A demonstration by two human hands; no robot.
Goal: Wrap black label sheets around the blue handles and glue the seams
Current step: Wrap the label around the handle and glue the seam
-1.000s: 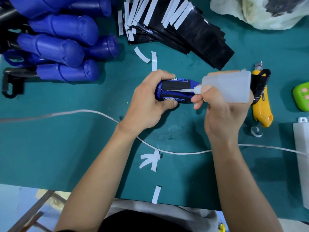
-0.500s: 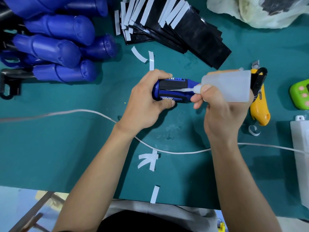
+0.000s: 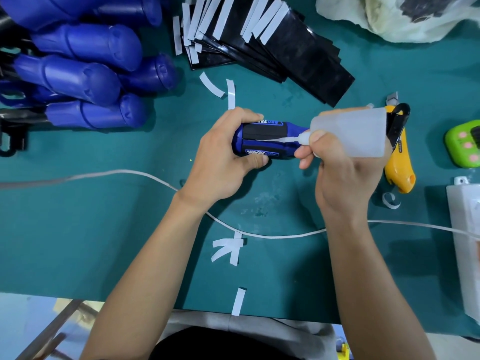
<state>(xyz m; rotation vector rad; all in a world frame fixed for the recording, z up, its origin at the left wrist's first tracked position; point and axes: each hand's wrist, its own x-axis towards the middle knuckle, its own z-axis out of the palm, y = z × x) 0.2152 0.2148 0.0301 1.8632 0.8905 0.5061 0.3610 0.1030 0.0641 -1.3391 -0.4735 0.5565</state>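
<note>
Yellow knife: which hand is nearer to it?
Right. The right hand, holding the glue bottle, is just beside the knife; the left hand grips the wrapped handle farther off.

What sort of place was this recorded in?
Probably a small assembly workbench: a pile of identical blue handles, a stack of black label sheets, and a glue bottle in the right hand, all over a green work mat.

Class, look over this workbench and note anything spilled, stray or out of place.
Peeled white paper strips lie scattered across the green mat. A pale, dried-looking smear marks the mat just below the label-wrapped blue handle. The yellow utility knife beside the right hand seems to have its blade exposed.
</note>
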